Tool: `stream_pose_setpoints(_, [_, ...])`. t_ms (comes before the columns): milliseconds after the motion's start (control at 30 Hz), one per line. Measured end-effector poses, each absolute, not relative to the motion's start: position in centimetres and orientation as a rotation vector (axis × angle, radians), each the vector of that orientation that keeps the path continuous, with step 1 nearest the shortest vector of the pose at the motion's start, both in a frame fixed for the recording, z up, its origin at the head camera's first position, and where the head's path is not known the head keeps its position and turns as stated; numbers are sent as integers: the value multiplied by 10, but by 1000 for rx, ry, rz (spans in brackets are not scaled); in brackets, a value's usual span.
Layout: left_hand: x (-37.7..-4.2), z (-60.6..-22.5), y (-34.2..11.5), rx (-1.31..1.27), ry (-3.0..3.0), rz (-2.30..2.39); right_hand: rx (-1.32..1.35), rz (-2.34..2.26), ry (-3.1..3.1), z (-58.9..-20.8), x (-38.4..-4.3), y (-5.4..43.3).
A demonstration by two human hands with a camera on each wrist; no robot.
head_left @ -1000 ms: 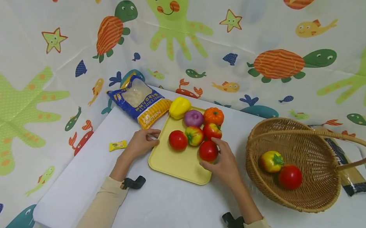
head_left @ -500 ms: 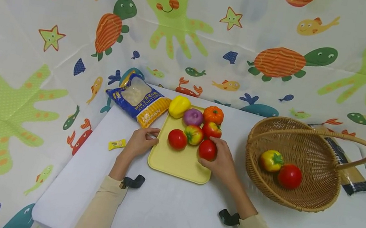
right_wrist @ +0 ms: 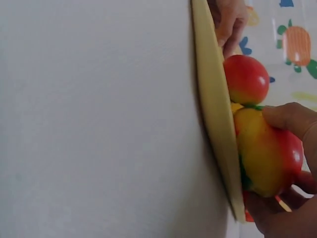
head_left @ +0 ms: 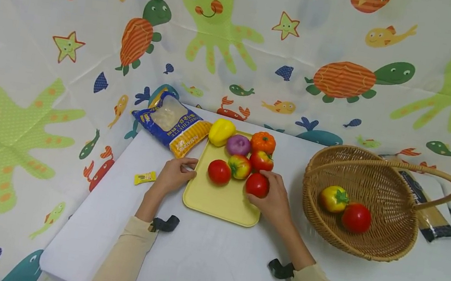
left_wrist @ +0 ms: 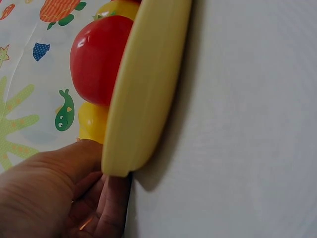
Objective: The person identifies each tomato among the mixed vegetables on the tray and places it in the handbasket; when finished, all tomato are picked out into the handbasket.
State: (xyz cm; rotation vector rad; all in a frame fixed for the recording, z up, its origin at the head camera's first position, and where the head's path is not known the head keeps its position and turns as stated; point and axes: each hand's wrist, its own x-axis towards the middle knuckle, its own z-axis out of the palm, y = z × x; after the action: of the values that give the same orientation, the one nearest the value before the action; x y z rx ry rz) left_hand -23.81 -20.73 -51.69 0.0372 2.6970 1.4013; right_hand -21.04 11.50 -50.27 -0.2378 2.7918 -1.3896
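A pale yellow tray (head_left: 215,205) lies on the white table. My left hand (head_left: 173,177) grips its left edge, thumb at the rim and fingers below in the left wrist view. On the tray's right side, my right hand (head_left: 275,203) holds a round red tomato (head_left: 256,185) between thumb and fingers; the right wrist view shows its yellow underside with green at the base. Left of it sits another red tomato (head_left: 219,172). Behind are a yellow-red one (head_left: 240,167), a red one (head_left: 261,161), a purple onion (head_left: 238,145), an orange pumpkin (head_left: 263,142) and a yellow pepper (head_left: 222,132).
A wicker basket (head_left: 390,235) with a high handle stands to the right, with a yellow-red tomato (head_left: 333,198) and a red one (head_left: 356,218) inside. Behind it lies a dark-and-gold packet (head_left: 430,215). A blue pasta bag (head_left: 173,123) and small yellow sachet (head_left: 145,178) lie left.
The right hand has moved slightly left, its fingers drawing in round the red tomato. The left hand stays at the tray's edge.
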Motion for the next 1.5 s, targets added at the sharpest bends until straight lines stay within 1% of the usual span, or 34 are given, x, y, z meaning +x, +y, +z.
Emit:
stream_pose_setpoints(200, [-238, -517, -207, 39, 2701, 1398, -259, -1436, 2742, -488, -202, 118])
stream_pose_setpoints(300, [-238, -517, -208, 35, 2696, 1401, -291, -1475, 2695, -474, -194, 119])
stream_pose_setpoints(433, [-237, -516, -208, 40, 2689, 1402, -397, -1513, 2640, -450, -181, 124])
stream_pose_setpoints(633, [-238, -515, -207, 52, 2701, 1403, -594, -1547, 2565, -409, -158, 146])
stream_pose_setpoints(733, [-238, -515, -207, 49, 2705, 1400, -627, -1530, 2546, -394, -152, 165])
stream_pose_setpoints(1067, [-236, -516, -206, 54, 2700, 1406, -593, -1460, 2586, -356, -141, 229])
stream_pose_setpoints(1333, [-238, -518, -207, 60, 2703, 1415, -473, -1303, 2707, -343, -149, 276])
stream_pose_setpoints(1500, [-237, -518, -207, 68, 2701, 1421, -402, -1215, 2726, -343, -164, 305])
